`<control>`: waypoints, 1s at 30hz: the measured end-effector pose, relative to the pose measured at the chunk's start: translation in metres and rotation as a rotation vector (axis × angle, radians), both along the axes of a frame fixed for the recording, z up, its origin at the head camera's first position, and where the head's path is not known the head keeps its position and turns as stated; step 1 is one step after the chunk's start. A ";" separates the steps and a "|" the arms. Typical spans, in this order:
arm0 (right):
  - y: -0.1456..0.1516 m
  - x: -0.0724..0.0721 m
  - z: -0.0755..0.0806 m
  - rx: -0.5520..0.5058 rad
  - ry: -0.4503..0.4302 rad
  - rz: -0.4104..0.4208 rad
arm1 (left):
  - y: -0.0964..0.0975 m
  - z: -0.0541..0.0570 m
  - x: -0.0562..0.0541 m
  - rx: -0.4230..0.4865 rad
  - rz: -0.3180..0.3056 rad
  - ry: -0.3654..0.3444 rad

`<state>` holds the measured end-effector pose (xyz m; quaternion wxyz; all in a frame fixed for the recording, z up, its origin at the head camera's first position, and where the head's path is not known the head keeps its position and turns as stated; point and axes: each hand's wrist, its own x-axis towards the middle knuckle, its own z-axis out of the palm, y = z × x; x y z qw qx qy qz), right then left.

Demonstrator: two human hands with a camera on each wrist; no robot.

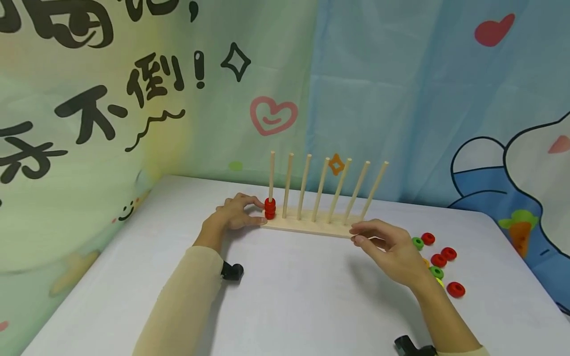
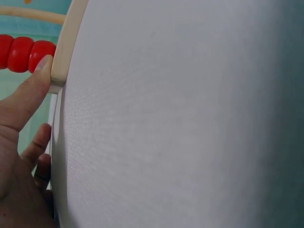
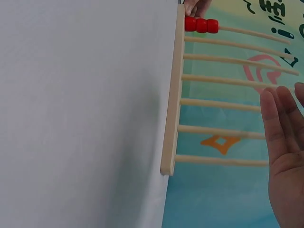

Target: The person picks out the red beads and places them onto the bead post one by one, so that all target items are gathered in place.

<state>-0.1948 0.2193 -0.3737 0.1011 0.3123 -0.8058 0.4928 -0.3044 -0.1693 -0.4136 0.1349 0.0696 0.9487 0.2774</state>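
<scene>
A wooden peg rack [image 1: 307, 227] with a row of upright dowels stands toward the back of the white table. Three red beads [image 1: 269, 209] are stacked at the foot of its leftmost dowel. My left hand [image 1: 233, 212] holds the rack's left end, thumb at the front corner and index finger reaching behind. In the left wrist view, the thumb tip lies against the lowest red bead [image 2: 42, 53] and the base. My right hand [image 1: 387, 249] is raised near the rack's right end with nothing in it. Its fingers [image 3: 270, 114] look nearly straight in the right wrist view.
Loose red beads [image 1: 456, 289], green beads [image 1: 417, 243] and a partly hidden yellow bead lie on the table [image 1: 285, 306] to the right of my right hand. A printed cloth backdrop [image 1: 369, 74] hangs behind the table's far edge.
</scene>
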 end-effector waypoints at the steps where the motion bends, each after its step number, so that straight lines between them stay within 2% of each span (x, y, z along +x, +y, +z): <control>1: 0.003 0.001 -0.001 0.004 -0.004 -0.013 | 0.000 0.000 0.000 0.000 0.001 0.002; 8: 0.029 0.006 -0.006 0.031 -0.034 -0.099 | 0.004 0.000 0.001 0.003 0.006 -0.009; 18: 0.055 0.003 -0.008 0.044 0.018 -0.099 | 0.004 0.002 0.001 -0.005 0.022 0.003; 30: 0.080 0.010 -0.008 0.166 0.041 -0.239 | 0.004 0.001 0.002 -0.022 0.025 -0.001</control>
